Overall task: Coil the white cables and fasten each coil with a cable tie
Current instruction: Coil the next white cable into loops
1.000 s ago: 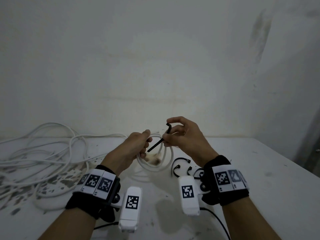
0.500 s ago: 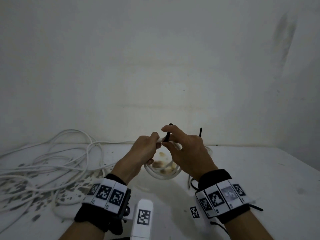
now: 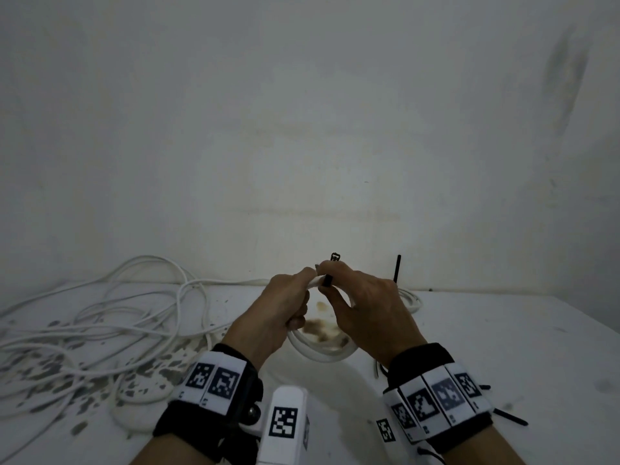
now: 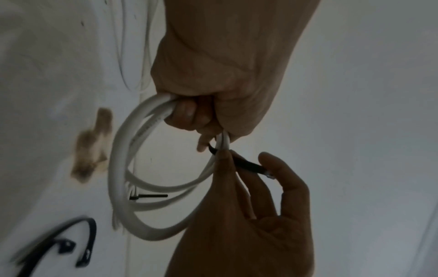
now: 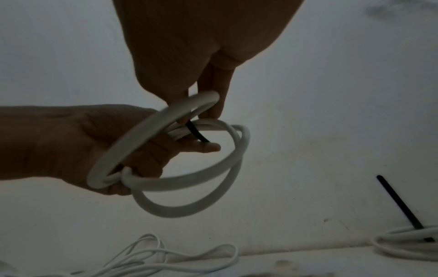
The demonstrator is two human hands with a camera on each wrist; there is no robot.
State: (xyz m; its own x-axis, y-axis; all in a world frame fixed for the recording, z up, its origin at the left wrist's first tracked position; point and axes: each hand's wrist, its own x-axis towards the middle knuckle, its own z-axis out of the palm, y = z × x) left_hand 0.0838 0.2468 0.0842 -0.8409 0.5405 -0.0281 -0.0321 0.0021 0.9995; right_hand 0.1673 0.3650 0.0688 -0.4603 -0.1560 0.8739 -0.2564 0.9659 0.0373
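Note:
My left hand (image 3: 285,307) grips a small coil of white cable (image 3: 318,352) held above the table; the coil (image 4: 132,168) (image 5: 189,180) hangs in several loops. My right hand (image 3: 349,297) pinches a black cable tie (image 3: 330,273) against the top of the coil, its head poking up above the fingers. The tie (image 4: 246,164) runs under the cable strands between thumb and forefinger. In the right wrist view the tie's tail (image 5: 196,134) passes inside the loops.
A tangle of loose white cables (image 3: 100,323) lies on the left of the stained white table (image 3: 503,347). A finished coil (image 3: 411,298) with an upright black tie stands behind my right hand. Spare black ties (image 4: 71,245) lie near my right wrist.
Both hands have closed together around the top of the coil. The tie, held slanting in front of the coil before, is now wrapped against the cable strands.

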